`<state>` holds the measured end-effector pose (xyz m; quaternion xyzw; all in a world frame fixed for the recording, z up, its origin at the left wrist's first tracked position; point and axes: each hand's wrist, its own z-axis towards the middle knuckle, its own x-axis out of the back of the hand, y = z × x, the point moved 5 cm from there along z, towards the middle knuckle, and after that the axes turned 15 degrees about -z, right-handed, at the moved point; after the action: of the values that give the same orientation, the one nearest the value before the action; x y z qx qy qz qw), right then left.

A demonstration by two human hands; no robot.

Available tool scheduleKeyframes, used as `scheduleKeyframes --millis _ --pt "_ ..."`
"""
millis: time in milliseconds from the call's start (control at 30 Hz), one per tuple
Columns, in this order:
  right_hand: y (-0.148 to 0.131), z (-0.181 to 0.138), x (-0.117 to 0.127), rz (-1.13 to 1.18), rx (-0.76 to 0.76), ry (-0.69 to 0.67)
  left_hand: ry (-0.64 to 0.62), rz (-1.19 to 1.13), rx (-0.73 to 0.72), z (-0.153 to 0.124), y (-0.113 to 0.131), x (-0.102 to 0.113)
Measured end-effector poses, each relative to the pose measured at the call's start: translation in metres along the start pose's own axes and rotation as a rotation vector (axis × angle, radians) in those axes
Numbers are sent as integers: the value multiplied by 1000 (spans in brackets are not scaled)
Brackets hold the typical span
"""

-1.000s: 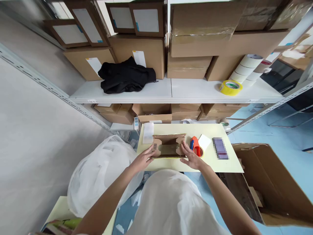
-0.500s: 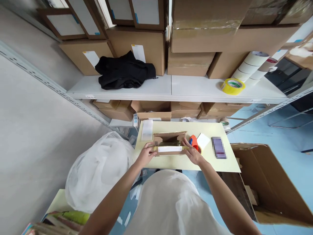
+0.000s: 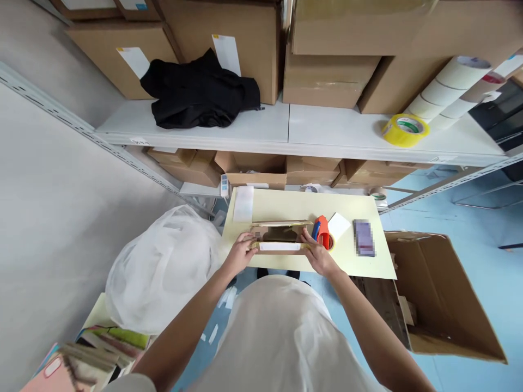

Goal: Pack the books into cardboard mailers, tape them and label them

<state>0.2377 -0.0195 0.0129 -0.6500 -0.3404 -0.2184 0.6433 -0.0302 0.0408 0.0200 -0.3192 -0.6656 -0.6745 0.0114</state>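
Note:
A small brown cardboard box (image 3: pixel 279 234) lies on the pale yellow table (image 3: pixel 294 207), its flaps partly raised and a white strip along its near flap. My left hand (image 3: pixel 239 252) grips the box's left end with curled fingers. At the right end, my right hand (image 3: pixel 316 253) holds the near flap the same way. An orange tape dispenser (image 3: pixel 322 232) stands just right of the box, almost touching my right hand.
A white card (image 3: pixel 338 225) and a purple block (image 3: pixel 363 237) lie right of the dispenser; a paper slip (image 3: pixel 243 203) lies at the table's far left. A white plastic bag (image 3: pixel 161 269) sits left, an open carton (image 3: pixel 443 296) right. Shelves behind hold boxes, black cloth (image 3: pixel 200 92), yellow tape (image 3: pixel 404 129).
The box flaps lay spread open with my hands flat on them; both hands have since lifted and folded the near flap up. The view has tilted downward.

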Motion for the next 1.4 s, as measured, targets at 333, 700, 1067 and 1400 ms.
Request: scheduleKeyframes --millis 333,700,1067,1400 --pt "9 15 6 -60 -7 30 -17 101 -7 25 6 1" --pt "26 44 -1 -40 -195 -72 -104 189 80 43 -4 0" --pt "27 80 16 -286 -274 -144 56 66 173 75 -24 11" --pt "33 80 22 -299 -188 127 292 54 334 61 -40 19"
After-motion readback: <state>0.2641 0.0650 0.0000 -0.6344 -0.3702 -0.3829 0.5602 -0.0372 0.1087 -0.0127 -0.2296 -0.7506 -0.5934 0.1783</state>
